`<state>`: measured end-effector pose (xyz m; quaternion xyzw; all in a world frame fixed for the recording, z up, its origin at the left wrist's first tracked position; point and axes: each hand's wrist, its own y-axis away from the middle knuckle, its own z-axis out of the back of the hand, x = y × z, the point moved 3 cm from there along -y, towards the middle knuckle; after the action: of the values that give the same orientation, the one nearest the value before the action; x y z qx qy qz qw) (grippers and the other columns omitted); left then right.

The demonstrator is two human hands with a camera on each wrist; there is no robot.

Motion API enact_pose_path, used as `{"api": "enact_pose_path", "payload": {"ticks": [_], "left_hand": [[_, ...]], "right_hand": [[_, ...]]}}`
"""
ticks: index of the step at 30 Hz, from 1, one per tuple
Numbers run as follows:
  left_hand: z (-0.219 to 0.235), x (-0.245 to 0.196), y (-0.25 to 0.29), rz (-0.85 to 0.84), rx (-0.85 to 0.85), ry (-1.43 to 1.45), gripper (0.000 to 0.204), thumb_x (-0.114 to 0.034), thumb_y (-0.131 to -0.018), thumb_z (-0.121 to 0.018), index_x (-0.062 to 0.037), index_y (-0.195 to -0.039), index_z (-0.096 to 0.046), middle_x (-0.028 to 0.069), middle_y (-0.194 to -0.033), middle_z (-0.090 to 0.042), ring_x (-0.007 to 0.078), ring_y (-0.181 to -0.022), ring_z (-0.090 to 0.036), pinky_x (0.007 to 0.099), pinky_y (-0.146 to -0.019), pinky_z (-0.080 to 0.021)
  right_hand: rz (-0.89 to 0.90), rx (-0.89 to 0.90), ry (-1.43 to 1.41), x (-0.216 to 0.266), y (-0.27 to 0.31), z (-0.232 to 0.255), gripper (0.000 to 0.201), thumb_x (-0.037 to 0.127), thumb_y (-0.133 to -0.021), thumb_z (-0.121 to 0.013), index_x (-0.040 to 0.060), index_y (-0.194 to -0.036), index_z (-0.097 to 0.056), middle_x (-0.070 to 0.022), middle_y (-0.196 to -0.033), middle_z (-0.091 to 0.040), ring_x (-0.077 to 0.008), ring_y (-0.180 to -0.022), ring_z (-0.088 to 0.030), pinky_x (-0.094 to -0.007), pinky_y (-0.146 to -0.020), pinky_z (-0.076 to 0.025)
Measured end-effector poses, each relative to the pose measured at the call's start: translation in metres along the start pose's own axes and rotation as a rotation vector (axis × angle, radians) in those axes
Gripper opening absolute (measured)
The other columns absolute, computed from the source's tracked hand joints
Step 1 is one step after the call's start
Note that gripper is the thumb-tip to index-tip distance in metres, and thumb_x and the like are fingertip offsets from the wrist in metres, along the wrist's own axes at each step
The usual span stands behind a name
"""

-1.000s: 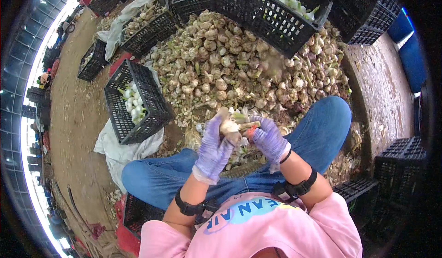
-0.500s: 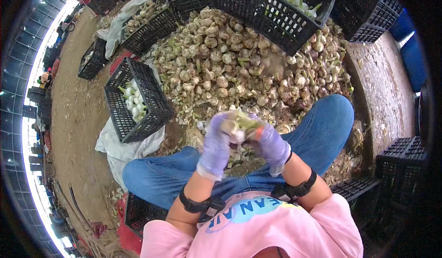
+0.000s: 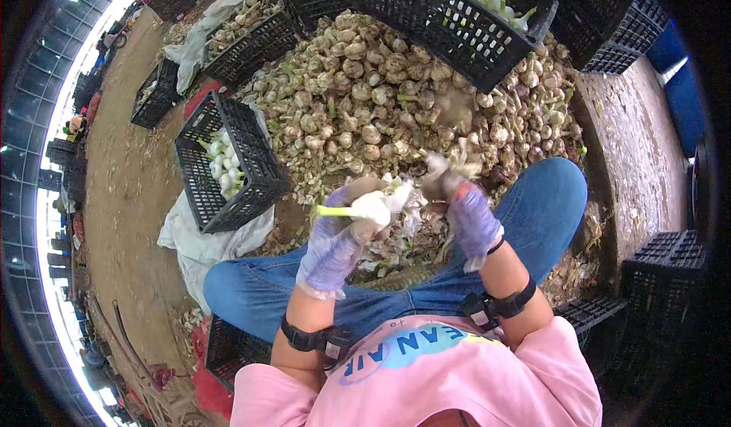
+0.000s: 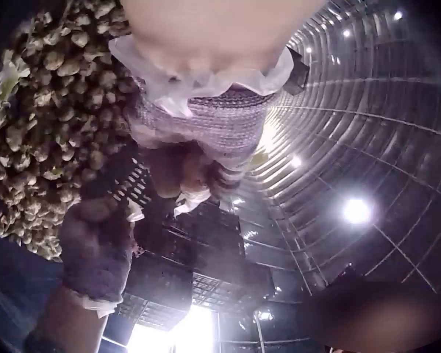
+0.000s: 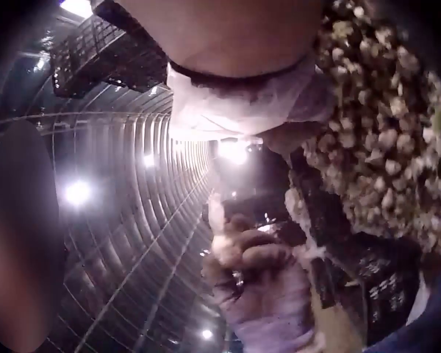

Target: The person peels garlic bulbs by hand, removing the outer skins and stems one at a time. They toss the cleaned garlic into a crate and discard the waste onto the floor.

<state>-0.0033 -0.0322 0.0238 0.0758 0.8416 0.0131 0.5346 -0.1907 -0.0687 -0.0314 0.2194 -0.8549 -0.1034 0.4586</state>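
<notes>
A peeled white garlic bulb [image 3: 371,208] lies in my gloved left hand [image 3: 332,243], gripped between thumb and fingers, its pale green stem [image 3: 333,211] pointing left. Loose papery skin [image 3: 399,196] hangs from the bulb's right end. Apart from it on the right, my gloved right hand [image 3: 470,217] is motion-blurred, its fingers curled, with a pale scrap of garlic skin [image 3: 463,163] at the fingertips. An orange band [image 3: 461,191] shows on that hand. In the right wrist view, the left hand [image 5: 268,294] is curled about the bulb. Peelings [image 3: 415,236] lie below both hands.
A large heap of unpeeled garlic [image 3: 365,99] spreads ahead. A black crate [image 3: 228,164] with peeled white bulbs stands at the left; another crate [image 3: 457,31] with white bulbs rests on the heap. Crossed legs in jeans [image 3: 533,214] frame the peelings.
The hands, together on one dirty garlic bulb earlier, are now apart. The right hand has moved right and away. The bulb in the left hand now shows white, its stem turned left.
</notes>
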Motion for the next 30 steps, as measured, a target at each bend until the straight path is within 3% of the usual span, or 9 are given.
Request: {"api": "enact_pose_path", "payload": {"ticks": [3, 6, 13, 16, 18, 19, 22, 28, 30], "left_hand": [[-0.010, -0.008, 0.002, 0.002, 0.000, -0.042, 0.065, -0.027, -0.071, -0.075, -0.0044, -0.124, -0.045, 0.0116, -0.114, -0.054, 0.0196, -0.090, -0.059, 0.0268, -0.074, -0.050], [-0.007, 0.001, 0.001, -0.031, 0.043, -0.224, 0.057, -0.022, -0.076, -0.071, -0.0050, -0.124, -0.046, 0.0099, -0.115, -0.054, 0.0209, -0.104, -0.054, 0.0299, -0.087, -0.046], [-0.005, 0.013, -0.002, 0.208, 0.012, 0.182, 0.072, -0.039, -0.066, -0.074, -0.0040, -0.122, -0.044, 0.0087, -0.097, -0.059, 0.0165, -0.071, -0.060, 0.0223, -0.052, -0.050], [-0.005, 0.015, -0.002, 0.148, 0.107, 0.258, 0.064, -0.038, -0.076, -0.067, -0.0042, -0.126, -0.044, 0.0092, -0.112, -0.055, 0.0192, -0.093, -0.058, 0.0297, -0.071, -0.051], [-0.005, 0.009, -0.001, 0.163, 0.051, 0.209, 0.064, -0.038, -0.077, -0.066, -0.0045, -0.127, -0.043, 0.0082, -0.111, -0.056, 0.0188, -0.093, -0.058, 0.0292, -0.071, -0.051], [-0.004, 0.009, -0.001, 0.180, -0.005, 0.162, 0.064, -0.038, -0.078, -0.066, -0.0048, -0.128, -0.043, 0.0072, -0.110, -0.056, 0.0184, -0.093, -0.058, 0.0288, -0.071, -0.051], [-0.004, 0.011, 0.001, 0.168, -0.081, 0.059, 0.063, -0.040, -0.078, -0.065, -0.0049, -0.127, -0.044, 0.0066, -0.110, -0.056, 0.0180, -0.093, -0.058, 0.0291, -0.070, -0.051], [0.009, 0.016, 0.003, 0.082, 0.028, 0.345, 0.046, -0.020, -0.080, -0.066, -0.0041, -0.120, -0.048, 0.0105, -0.109, -0.057, 0.0202, -0.096, -0.057, 0.0325, -0.077, -0.051], [-0.006, -0.002, 0.005, 0.008, -0.076, 0.223, 0.042, -0.020, -0.080, -0.066, -0.0047, -0.115, -0.050, 0.0120, -0.109, -0.056, 0.0204, -0.098, -0.057, 0.0316, -0.081, -0.049]], "right_hand": [[0.242, 0.336, 0.107, 0.011, 0.025, -0.028, 0.045, 0.029, -0.079, -0.066, 0.0022, -0.112, -0.049, -0.0054, -0.097, -0.058, -0.0139, -0.087, -0.056, -0.0275, -0.073, -0.047], [0.452, 0.177, 0.424, 0.015, 0.036, -0.055, 0.041, 0.022, -0.079, -0.067, 0.0012, -0.110, -0.049, -0.0050, -0.096, -0.057, -0.0103, -0.089, -0.054, -0.0253, -0.073, -0.046], [0.255, 0.239, -0.021, -0.016, 0.013, -0.030, 0.019, 0.009, -0.087, -0.053, 0.0026, -0.105, -0.051, -0.0045, -0.091, -0.057, -0.0103, -0.083, -0.055, -0.0244, -0.073, -0.046], [0.111, 0.307, -0.073, -0.006, 0.019, -0.033, 0.031, 0.022, -0.084, -0.059, 0.0009, -0.105, -0.053, -0.0110, -0.103, -0.061, -0.0180, -0.095, -0.058, -0.0311, -0.080, -0.048], [0.361, 0.105, 0.355, 0.007, 0.029, -0.039, 0.023, 0.009, -0.087, -0.053, 0.0019, -0.109, -0.049, -0.0082, -0.098, -0.058, -0.0128, -0.092, -0.056, -0.0250, -0.075, -0.048], [0.314, 0.099, -0.044, -0.003, 0.028, -0.040, 0.025, 0.013, -0.087, -0.055, 0.0018, -0.108, -0.049, -0.0100, -0.102, -0.057, -0.0158, -0.095, -0.056, -0.0259, -0.077, -0.047], [0.458, 0.269, 0.134, 0.006, 0.037, -0.047, 0.025, 0.015, -0.087, -0.055, 0.0021, -0.107, -0.049, -0.0108, -0.103, -0.057, -0.0188, -0.096, -0.056, -0.0280, -0.077, -0.048], [0.223, 0.045, -0.587, 0.012, 0.019, -0.025, 0.024, 0.012, -0.082, -0.061, 0.0045, -0.101, -0.048, -0.0118, -0.104, -0.056, -0.0197, -0.086, -0.059, -0.0298, -0.074, -0.052], [0.320, 0.098, -0.146, 0.009, 0.006, -0.008, 0.040, 0.017, -0.079, -0.065, 0.0043, -0.112, -0.046, -0.0133, -0.109, -0.054, -0.0193, -0.090, -0.058, -0.0276, -0.074, -0.051]]}}
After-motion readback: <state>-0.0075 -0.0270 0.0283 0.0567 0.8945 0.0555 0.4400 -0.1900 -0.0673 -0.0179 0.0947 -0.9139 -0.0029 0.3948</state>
